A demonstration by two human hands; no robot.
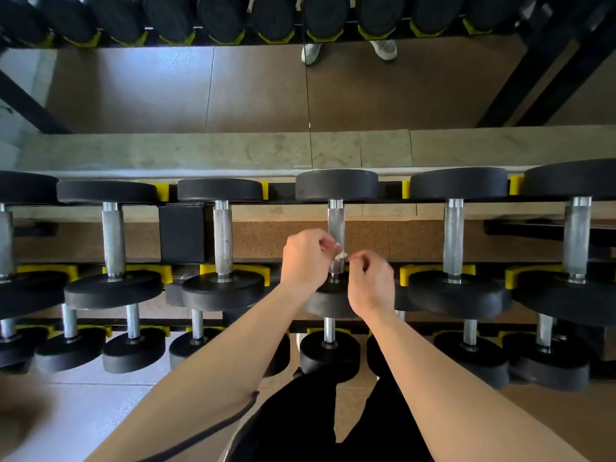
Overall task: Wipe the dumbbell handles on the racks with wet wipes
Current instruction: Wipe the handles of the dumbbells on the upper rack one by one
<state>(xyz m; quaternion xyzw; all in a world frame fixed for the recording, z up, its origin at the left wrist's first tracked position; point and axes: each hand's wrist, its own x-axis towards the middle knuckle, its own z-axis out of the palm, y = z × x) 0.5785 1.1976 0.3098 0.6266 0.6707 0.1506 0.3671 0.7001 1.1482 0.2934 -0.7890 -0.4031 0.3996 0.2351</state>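
Observation:
A row of black dumbbells lies on the upper rack, each with a knurled steel handle. My left hand (308,258) and my right hand (370,281) hover over the near end of the middle dumbbell's handle (335,221). Between their fingertips they pinch a small white wet wipe (340,253), which hangs against the handle. Both hands have curled fingers. The lower part of that handle is hidden behind my hands.
Neighbouring handles (222,238) (452,238) stand left and right on yellow cradles (405,275). A lower rack with smaller dumbbells (329,355) sits nearer me. A mirror (253,88) behind the rack reflects the floor and shoes.

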